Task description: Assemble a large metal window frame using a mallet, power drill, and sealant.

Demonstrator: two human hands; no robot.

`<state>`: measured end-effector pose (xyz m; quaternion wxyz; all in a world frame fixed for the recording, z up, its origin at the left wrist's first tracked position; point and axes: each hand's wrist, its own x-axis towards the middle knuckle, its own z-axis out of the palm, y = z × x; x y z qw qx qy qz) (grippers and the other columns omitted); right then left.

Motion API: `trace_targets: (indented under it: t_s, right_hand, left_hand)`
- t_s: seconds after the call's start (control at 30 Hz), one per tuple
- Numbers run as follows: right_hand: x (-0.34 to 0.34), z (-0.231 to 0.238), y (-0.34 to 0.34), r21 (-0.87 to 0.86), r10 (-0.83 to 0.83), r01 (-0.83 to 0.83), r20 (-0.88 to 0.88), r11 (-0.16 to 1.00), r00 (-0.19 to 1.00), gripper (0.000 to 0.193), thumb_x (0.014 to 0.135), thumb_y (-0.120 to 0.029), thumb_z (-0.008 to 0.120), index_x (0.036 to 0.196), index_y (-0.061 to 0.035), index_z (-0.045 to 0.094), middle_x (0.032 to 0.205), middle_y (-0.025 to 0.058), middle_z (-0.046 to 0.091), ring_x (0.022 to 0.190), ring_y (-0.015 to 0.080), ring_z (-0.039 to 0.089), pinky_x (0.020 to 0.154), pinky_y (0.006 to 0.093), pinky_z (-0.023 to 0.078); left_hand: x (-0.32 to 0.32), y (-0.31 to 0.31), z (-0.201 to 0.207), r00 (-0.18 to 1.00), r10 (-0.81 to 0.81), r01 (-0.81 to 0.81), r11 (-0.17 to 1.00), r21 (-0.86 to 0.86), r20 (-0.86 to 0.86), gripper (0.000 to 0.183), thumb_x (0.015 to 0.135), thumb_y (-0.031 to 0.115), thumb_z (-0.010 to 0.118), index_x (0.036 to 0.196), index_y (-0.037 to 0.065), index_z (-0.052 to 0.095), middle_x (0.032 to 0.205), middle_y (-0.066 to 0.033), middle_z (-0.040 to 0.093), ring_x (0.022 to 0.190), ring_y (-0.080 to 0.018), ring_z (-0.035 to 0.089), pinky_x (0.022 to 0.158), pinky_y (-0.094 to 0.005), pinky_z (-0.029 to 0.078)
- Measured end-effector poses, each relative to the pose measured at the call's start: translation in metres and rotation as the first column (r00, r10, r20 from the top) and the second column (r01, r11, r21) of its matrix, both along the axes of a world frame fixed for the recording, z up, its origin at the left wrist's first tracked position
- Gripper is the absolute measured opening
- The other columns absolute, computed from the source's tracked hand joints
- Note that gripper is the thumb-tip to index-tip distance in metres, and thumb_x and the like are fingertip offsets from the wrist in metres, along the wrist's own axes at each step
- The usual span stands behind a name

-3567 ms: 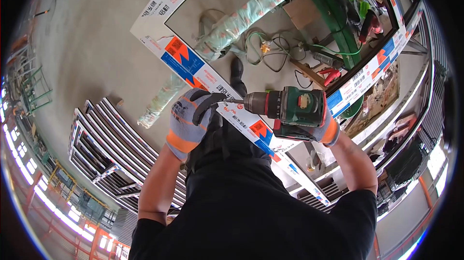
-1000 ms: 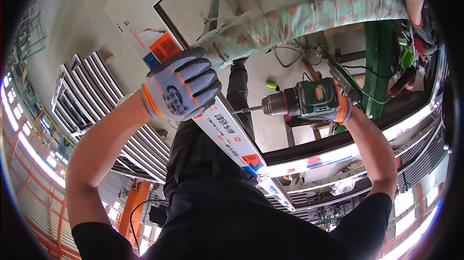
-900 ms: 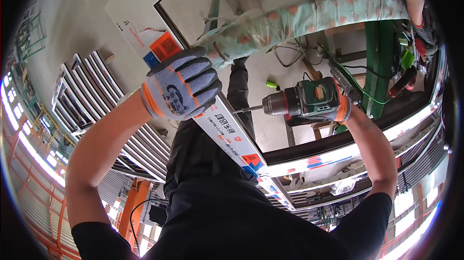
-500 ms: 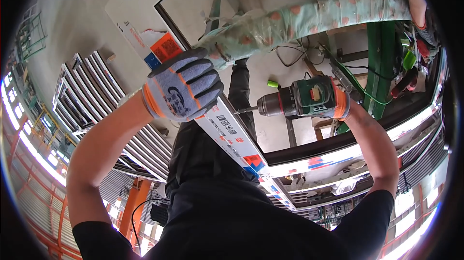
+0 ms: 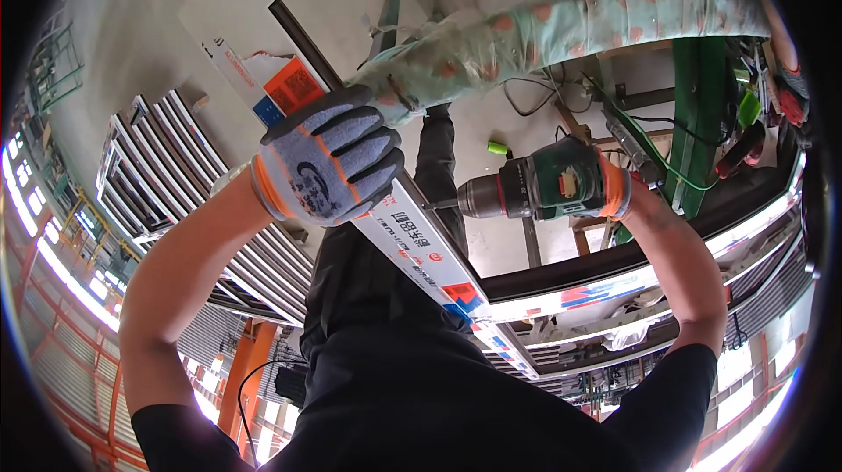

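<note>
A white-filmed metal frame [image 5: 410,237] with printed labels runs diagonally in front of my body. My left hand [image 5: 330,158], in a grey glove with dark fingertips, is closed over this bar, its fingers wrapped across the inner edge. Right beside those fingers is the end of a long bar [image 5: 544,32] wrapped in green, red-spotted film. My right hand [image 5: 617,188], mostly hidden behind the tool, grips a dark green power drill [image 5: 561,181]. The drill lies level and points left; its bit [image 5: 441,204] reaches the inner side of the frame. Whether the tip has entered the metal cannot be seen.
Stacked metal profiles [image 5: 167,165] lie at the left. Green steel supports [image 5: 699,112] and loose cables stand beneath the frame at the right. Another person's arm [image 5: 783,42] shows at the far right edge. A bright green piece [image 5: 497,147] lies on the floor.
The drill has shifted slightly left, bringing its chuck closer to the frame. The wrapped bar's far end and the other person's arm appear a little farther right. My left hand keeps its hold.
</note>
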<state>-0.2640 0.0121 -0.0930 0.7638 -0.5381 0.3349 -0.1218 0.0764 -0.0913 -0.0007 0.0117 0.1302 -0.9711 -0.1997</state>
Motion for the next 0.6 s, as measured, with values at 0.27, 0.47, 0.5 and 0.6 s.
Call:
trace_targets:
  t_s: [0.27,0.47,0.5,0.6]
  right_hand:
    - [0.008,-0.015,0.013,-0.099,0.062,-0.064,-0.016,0.993,0.998,0.038,0.071,-0.013,0.077,0.107,-0.0064,0.070,0.091,0.0081,0.071,0.079,0.0231,0.069,0.071,0.0326,0.056]
    - [0.011,-0.018,0.011,-0.142,0.045,-0.036,0.062,0.989,0.997,0.046,0.068,-0.016,0.079,0.111,-0.0066,0.069,0.091,0.0083,0.071,0.079,0.0246,0.069,0.071,0.0333,0.056]
    - [0.010,-0.017,0.009,-0.052,0.078,-0.076,0.045,0.996,0.996,0.047,0.067,-0.017,0.079,0.112,-0.0068,0.069,0.091,0.0084,0.071,0.079,0.0250,0.069,0.071,0.0334,0.057]
    - [0.017,-0.010,-0.004,-0.224,0.120,-0.115,0.012,0.968,0.993,0.040,0.071,-0.009,0.083,0.107,-0.0031,0.067,0.096,0.0067,0.071,0.084,0.0190,0.068,0.080,0.0293,0.054]
  left_hand:
    - [0.003,0.005,-0.012,0.997,0.044,-0.045,0.999,-0.010,-0.070,0.027,0.062,0.031,0.064,0.081,0.012,0.067,0.085,-0.0045,0.064,0.085,-0.0250,0.063,0.091,-0.0474,0.051]
    - [0.004,0.005,-0.003,1.000,0.016,-0.016,0.999,0.028,-0.003,0.027,0.064,0.030,0.066,0.085,0.012,0.068,0.091,-0.0040,0.065,0.093,-0.0235,0.064,0.091,-0.0411,0.052]
    - [0.004,0.006,-0.003,1.000,0.019,-0.019,0.999,0.027,-0.001,0.027,0.064,0.030,0.066,0.085,0.012,0.068,0.091,-0.0040,0.065,0.093,-0.0235,0.064,0.091,-0.0411,0.052]
    - [0.008,0.005,-0.009,0.999,0.014,-0.013,1.000,0.020,-0.045,0.029,0.064,0.030,0.067,0.087,0.012,0.069,0.094,-0.0048,0.066,0.096,-0.0243,0.064,0.090,-0.0400,0.052]
